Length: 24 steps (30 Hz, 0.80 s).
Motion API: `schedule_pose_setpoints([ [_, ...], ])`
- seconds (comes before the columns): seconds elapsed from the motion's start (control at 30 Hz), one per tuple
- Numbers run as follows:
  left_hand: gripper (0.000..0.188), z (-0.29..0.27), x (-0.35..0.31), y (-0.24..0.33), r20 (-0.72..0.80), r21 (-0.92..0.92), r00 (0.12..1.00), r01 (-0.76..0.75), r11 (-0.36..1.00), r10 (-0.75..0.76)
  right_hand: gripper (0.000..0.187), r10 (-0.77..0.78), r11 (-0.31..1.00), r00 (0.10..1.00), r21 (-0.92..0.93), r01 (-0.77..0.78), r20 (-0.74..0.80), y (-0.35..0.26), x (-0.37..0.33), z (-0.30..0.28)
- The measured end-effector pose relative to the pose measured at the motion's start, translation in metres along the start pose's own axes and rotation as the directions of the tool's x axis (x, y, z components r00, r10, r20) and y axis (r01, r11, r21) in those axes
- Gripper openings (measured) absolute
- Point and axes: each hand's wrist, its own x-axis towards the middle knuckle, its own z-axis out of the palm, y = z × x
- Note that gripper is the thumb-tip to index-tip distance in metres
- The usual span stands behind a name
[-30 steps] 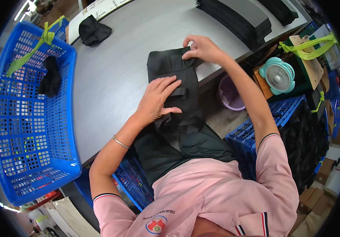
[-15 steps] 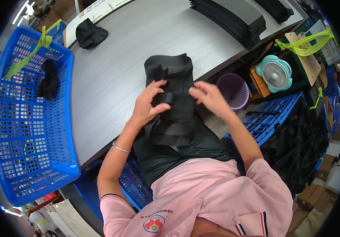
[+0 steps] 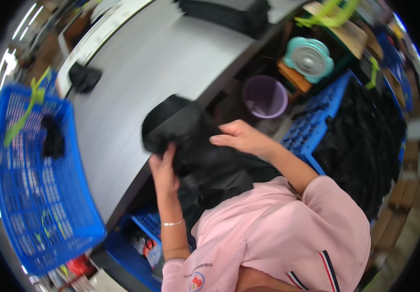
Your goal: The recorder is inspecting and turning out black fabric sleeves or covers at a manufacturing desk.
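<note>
A black fabric piece (image 3: 205, 151), folded and partly stiff, hangs over my lap and up against the table's near edge. My left hand (image 3: 165, 170) grips its left side, with fingers partly smeared by motion. On the opposite side, my right hand (image 3: 241, 137) pinches the fabric's edge between thumb and fingers. The far end of the piece curls up in a rounded flap. Blur hides the details of its straps and seams.
The grey table (image 3: 137, 92) holds a small black cloth bundle (image 3: 84, 78) and a stack of black panels (image 3: 224, 14). A blue basket (image 3: 90, 214) stands at left. Rightward are a purple bin (image 3: 280, 104), a teal fan (image 3: 310, 58) and a blue crate (image 3: 312, 129) beside heaped black fabric (image 3: 366, 141).
The view has turned and shifted. Both hands have taken hold of the black fabric piece, which is now lifted and tilted left; the strap loop in my left fingers no longer shows.
</note>
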Motion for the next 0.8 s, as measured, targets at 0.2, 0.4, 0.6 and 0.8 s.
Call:
schedule_pose_setpoints([
  [0.2,0.058,0.011,-0.026,-0.013,0.341,-0.268,0.935,0.193,0.944,-0.095,0.027,-0.038,0.766,0.999,0.642,0.017,0.019,-0.008,-0.018,0.012],
  [0.4,0.053,0.032,-0.014,-0.012,0.273,0.11,0.96,-0.098,0.989,0.065,0.027,-0.023,0.798,0.983,0.589,0.127,-0.181,-0.002,-0.032,0.007],
  [0.6,0.044,0.027,0.017,-0.002,0.103,-0.163,0.982,-0.142,0.976,0.16,0.052,-0.092,0.845,0.988,0.535,0.013,0.122,0.04,-0.088,-0.014],
  [0.8,0.052,0.087,-0.004,-0.029,0.242,-0.038,0.962,-0.117,0.992,0.123,0.057,0.013,0.851,0.9,0.478,0.218,-0.435,0.058,-0.125,0.003],
])
